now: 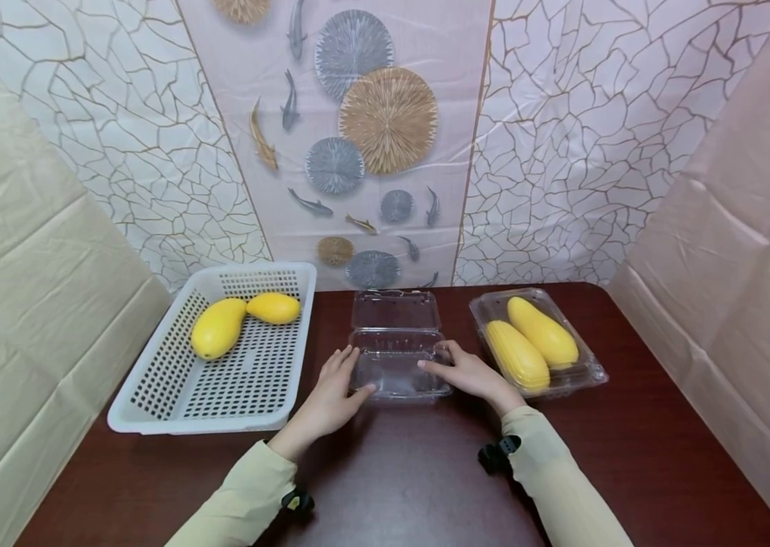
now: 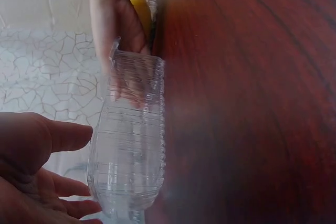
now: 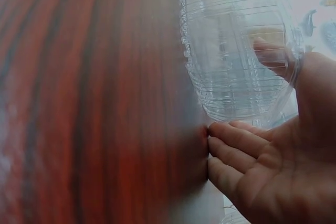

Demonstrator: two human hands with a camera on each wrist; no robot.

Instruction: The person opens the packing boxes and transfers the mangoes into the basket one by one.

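Observation:
A clear plastic clamshell box (image 1: pixel 399 372) sits mid-table with its lid (image 1: pixel 395 310) folded back toward the wall. My left hand (image 1: pixel 329 395) is at the box's left side, fingers extended and thumb near the front corner. In the left wrist view, that thumb (image 2: pixel 71 136) and fingertips come right up to the rim. On the opposite side is my right hand (image 1: pixel 474 374), its thumb reaching over the rim. The right wrist view has this thumb (image 3: pixel 273 59) showing through the plastic, while the fairly straight fingers (image 3: pixel 236 142) lie low beside the box, tips at the tabletop.
At left stands a white perforated basket (image 1: pixel 121 414) with two yellow squash-like vegetables (image 1: pixel 217 328) inside. A second clear box (image 1: pixel 593 372) at right holds two more yellow vegetables (image 1: pixel 542 332). A patterned cloth wall (image 1: pixel 542 190) backs the dark table (image 1: pixel 399 479), with beige side panels.

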